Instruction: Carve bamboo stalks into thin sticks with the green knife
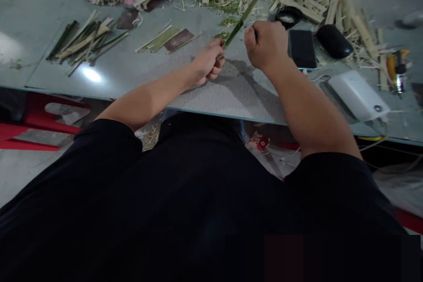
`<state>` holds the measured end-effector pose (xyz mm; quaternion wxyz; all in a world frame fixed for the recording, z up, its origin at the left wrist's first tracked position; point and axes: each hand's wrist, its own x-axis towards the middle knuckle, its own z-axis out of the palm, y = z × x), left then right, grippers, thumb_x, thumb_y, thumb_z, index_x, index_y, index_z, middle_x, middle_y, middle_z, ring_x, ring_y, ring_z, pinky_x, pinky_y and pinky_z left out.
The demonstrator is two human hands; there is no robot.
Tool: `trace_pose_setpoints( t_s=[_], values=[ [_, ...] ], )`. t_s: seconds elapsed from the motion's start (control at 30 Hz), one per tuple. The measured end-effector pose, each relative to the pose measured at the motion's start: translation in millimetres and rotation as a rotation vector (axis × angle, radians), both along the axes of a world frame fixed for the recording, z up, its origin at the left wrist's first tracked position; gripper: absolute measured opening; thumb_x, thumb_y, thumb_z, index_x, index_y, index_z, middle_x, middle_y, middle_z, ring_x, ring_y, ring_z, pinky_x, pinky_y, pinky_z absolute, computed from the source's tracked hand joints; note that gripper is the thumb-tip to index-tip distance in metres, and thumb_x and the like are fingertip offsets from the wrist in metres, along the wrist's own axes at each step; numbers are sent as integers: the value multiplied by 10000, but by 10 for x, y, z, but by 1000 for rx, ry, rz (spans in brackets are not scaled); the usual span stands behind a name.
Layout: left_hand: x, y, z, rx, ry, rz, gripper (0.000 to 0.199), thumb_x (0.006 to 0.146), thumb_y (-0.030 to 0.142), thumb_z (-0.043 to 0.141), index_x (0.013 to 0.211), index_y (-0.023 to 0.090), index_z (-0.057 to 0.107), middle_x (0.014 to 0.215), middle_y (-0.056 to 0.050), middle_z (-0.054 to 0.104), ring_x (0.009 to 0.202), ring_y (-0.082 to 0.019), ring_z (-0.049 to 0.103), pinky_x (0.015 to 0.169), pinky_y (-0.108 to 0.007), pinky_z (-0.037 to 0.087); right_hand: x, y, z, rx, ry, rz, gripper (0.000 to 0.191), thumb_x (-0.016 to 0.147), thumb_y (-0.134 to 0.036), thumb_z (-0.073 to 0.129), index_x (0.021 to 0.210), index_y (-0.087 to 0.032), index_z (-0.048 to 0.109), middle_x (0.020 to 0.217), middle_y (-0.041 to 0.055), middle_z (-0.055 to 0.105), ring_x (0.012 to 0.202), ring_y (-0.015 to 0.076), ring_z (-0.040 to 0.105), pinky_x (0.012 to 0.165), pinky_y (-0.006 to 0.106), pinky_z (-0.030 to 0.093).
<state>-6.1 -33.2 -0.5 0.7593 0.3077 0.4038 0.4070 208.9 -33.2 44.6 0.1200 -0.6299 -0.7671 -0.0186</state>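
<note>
Now, left hand (209, 62): I see its grip clamped on a long green bamboo-like strip (243, 22).
Strip: slanting up and rightward from that hand, above the pale grey counter (228, 97).
Right hand (267, 44): curled beside the black rectangular phone (302, 49); I cannot tell whether its grip holds anything.
Far left: loose green-and-tan sticks (86, 42).

The dim tabletop (205, 102) bears white glare (91, 75) near ten o'clock, a soft shadow (245, 77) toward one and blurred sticks (348, 11) at two.
</note>
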Motion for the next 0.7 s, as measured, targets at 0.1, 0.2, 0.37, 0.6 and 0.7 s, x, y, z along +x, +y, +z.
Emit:
trace_pose_setpoints(
  t_s=[0.1,0.2,0.37,0.6,0.7],
  values=[
    [12,-69,100,56,76,4,255,1138,182,706,1081,302,488,680,118,327,377,-48,209,484,-140,33,-37,-39,9,-83,15,51,535,1437,-499,438,1490,-292,928,1516,195,909,1352,415,812,1103,499,538],
    [39,-153,201,122,110,7,291,1156,134,601,1000,283,406,644,118,268,429,-63,104,480,-153,-18,-103,-82,9,-152,-15,127,510,1445,-460,521,1475,-162,933,1489,264,901,1354,425,811,1074,474,469],
    [86,-166,174,82,55,48,284,1196,179,591,998,289,420,620,114,204,456,-78,21,489,-217,-86,-58,-33,14,-36,-63,78,621,1455,-391,378,1511,-106,927,1475,305,903,1241,399,810,941,474,431],
    [45,-49,69,21,18,2,230,1243,230,583,1064,294,453,665,121,255,398,-36,116,512,-150,-53,-3,-32,-6,-71,-98,100,615,1429,-463,388,1507,-219,947,1480,213,933,1254,389,817,983,472,502],
    [3,-29,74,-10,-22,-31,225,1243,205,624,1109,306,474,667,119,290,407,-46,140,486,-150,-14,20,-18,-1,-55,-37,66,653,1414,-514,322,1502,-333,943,1500,148,934,1296,399,803,1037,489,557]
  ],
)
